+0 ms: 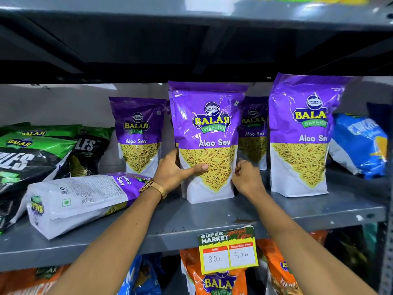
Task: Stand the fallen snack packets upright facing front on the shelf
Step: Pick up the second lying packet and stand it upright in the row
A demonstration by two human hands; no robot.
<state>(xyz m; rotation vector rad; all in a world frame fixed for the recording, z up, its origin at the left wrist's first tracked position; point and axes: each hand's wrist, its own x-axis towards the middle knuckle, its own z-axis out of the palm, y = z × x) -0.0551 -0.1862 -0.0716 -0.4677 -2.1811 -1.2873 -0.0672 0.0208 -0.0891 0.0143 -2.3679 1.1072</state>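
Head view: the left hand grips the upright purple-and-white Aloo Sev packet on the grey metal shelf, thumb across its front. The right hand, fingers curled, pinches its other edge. 1 matching fallen packet lies left.

Head-worn wide-angle view, close to the grey shelf, facing it slightly downward.
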